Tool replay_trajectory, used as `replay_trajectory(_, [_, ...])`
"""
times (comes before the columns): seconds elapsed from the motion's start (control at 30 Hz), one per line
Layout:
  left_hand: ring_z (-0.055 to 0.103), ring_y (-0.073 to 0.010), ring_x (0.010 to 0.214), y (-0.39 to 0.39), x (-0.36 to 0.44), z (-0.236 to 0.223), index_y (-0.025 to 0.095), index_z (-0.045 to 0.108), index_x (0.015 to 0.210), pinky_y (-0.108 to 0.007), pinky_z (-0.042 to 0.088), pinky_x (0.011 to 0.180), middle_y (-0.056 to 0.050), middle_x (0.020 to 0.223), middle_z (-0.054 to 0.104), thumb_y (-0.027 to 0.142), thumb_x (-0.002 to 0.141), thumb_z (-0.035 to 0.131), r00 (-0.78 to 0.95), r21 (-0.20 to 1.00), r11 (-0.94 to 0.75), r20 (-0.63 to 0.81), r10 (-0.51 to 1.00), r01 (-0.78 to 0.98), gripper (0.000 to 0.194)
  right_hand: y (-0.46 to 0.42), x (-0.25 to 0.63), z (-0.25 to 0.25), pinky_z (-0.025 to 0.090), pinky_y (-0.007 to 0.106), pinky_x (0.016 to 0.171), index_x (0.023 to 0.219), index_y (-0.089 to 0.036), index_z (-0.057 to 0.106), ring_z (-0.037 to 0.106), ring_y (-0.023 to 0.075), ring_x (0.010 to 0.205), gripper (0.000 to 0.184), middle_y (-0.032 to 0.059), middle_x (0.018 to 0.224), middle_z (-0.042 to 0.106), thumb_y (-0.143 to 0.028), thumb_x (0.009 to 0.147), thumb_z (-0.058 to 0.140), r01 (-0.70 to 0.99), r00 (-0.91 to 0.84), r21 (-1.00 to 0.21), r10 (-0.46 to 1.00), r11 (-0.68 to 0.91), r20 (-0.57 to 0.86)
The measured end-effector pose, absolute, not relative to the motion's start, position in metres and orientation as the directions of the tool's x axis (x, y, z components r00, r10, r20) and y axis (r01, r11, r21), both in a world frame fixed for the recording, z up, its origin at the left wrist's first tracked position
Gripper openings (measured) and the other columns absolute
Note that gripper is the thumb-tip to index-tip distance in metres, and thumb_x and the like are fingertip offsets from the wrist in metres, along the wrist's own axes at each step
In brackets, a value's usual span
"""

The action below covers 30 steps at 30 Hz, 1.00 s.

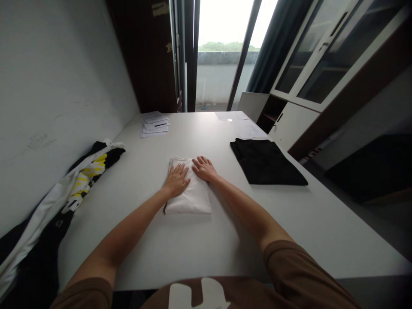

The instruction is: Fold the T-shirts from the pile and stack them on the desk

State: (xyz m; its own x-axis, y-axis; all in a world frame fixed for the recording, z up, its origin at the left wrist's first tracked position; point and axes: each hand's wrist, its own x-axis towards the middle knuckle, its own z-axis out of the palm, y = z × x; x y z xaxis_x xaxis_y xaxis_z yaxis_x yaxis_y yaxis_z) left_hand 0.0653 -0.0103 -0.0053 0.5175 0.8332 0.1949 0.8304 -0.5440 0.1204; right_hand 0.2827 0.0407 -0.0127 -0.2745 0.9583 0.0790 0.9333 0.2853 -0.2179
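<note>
A folded white garment (pixel 189 201) lies flat in a rectangle on the white table (pixel 141 240), in front of me. My left hand (pixel 177 180) rests palm down on its left part, fingers spread. On its upper right part lies my right hand (pixel 204 168), also flat with the fingers apart. Neither hand grips anything. The garment's far edge shows beyond my fingertips, with a few layers visible there. Its exact kind cannot be made out in this folded state.
A folded black cloth (pixel 268 162) lies to the right. Along the left wall is a heap of black, white and yellow clothes (pixel 83 180). Paper sheets (pixel 154 124) lie at the far left, more papers (pixel 244 124) at the far right. A cabinet (pixel 296 120) stands beyond the right edge.
</note>
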Motion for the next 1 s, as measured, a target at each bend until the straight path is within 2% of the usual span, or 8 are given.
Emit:
replay_trajectory(0.1, [0.013,-0.0289,0.159,-0.047,0.053,0.002,0.026,0.034,0.162,-0.054,0.008,0.128,-0.007,0.171,0.019,0.04,0.105,0.038,0.706,0.088,-0.725,0.172,0.687,0.683,0.059,0.044,0.285,-0.015,0.015,0.053,0.125,0.16,-0.03,0.036,0.015,0.0302,0.157,0.062,0.0067,0.169,0.025,-0.059,0.105,0.029,0.934,-0.267,-0.225,0.96,0.278,0.08])
replay_trajectory(0.17, [0.012,-0.0264,0.159,-0.071,0.047,0.008,0.032,0.032,0.162,-0.053,0.006,0.128,-0.003,0.172,0.02,0.038,0.106,0.036,0.802,0.088,-0.813,0.131,0.582,0.576,0.056,0.046,0.285,-0.016,0.016,0.054,0.125,0.16,-0.03,0.036,0.016,0.031,0.157,0.062,0.0071,0.17,0.024,-0.059,0.105,0.029,0.932,-0.269,-0.226,0.959,0.282,0.087])
replay_trajectory(0.37, [0.018,-0.0276,0.158,-0.116,0.052,0.026,0.033,0.031,0.162,-0.053,0.004,0.129,-0.002,0.17,0.026,0.046,0.106,0.039,0.925,0.142,-0.921,0.06,0.375,0.364,0.058,0.044,0.285,-0.016,0.018,0.053,0.125,0.159,-0.029,0.038,0.019,0.0301,0.157,0.06,0.0068,0.169,0.027,-0.056,0.106,0.031,0.933,-0.268,-0.219,0.958,0.285,0.105])
replay_trajectory(0.53, [0.023,-0.0287,0.157,-0.118,0.059,0.03,0.032,0.036,0.159,-0.054,0.008,0.129,-0.003,0.169,0.029,0.047,0.105,0.042,0.941,0.173,-0.933,0.063,0.332,0.317,0.057,0.036,0.285,-0.015,0.017,0.052,0.126,0.157,-0.024,0.043,0.024,0.0278,0.155,0.058,0.0092,0.166,0.033,-0.051,0.107,0.03,0.92,-0.265,-0.229,0.935,0.319,0.237])
replay_trajectory(0.63, [0.026,-0.0282,0.156,-0.116,0.056,0.03,0.032,0.039,0.158,-0.053,0.011,0.129,-0.004,0.168,0.032,0.048,0.105,0.042,0.938,0.195,-0.927,0.075,0.339,0.319,0.055,0.028,0.283,-0.014,0.014,0.051,0.127,0.156,-0.022,0.045,0.027,0.0254,0.154,0.056,0.0089,0.164,0.038,-0.047,0.108,0.029,0.868,-0.342,-0.25,0.882,0.428,0.324])
replay_trajectory(0.83, [0.026,-0.0288,0.155,-0.119,0.053,0.033,0.03,0.038,0.158,-0.053,0.01,0.129,-0.006,0.167,0.032,0.05,0.104,0.043,0.929,0.204,-0.917,0.077,0.363,0.341,0.058,0.016,0.276,-0.004,0.021,0.046,0.127,0.153,-0.023,0.049,0.033,0.0217,0.152,0.053,0.008,0.162,0.04,-0.046,0.109,0.033,0.694,-0.524,-0.322,0.759,0.644,0.387])
replay_trajectory(0.9, [0.026,-0.0291,0.155,-0.122,0.056,0.033,0.029,0.035,0.16,-0.054,0.007,0.129,-0.007,0.167,0.031,0.054,0.104,0.043,0.937,0.216,-0.923,0.07,0.341,0.32,0.062,0.014,0.273,-0.001,0.02,0.045,0.127,0.153,-0.024,0.05,0.031,0.0207,0.153,0.051,0.0064,0.164,0.038,-0.045,0.109,0.034,0.649,-0.587,-0.303,0.713,0.697,0.383])
replay_trajectory(1.0, [0.025,-0.0284,0.156,-0.126,0.061,0.032,0.026,0.03,0.162,-0.052,0.006,0.129,-0.008,0.167,0.031,0.059,0.103,0.039,0.958,0.245,-0.934,0.055,0.282,0.261,0.068,0.012,0.267,-0.002,0.019,0.048,0.127,0.153,-0.024,0.05,0.027,0.0248,0.155,0.052,0.0079,0.165,0.034,-0.047,0.107,0.04,0.658,-0.647,-0.266,0.709,0.705,0.279])
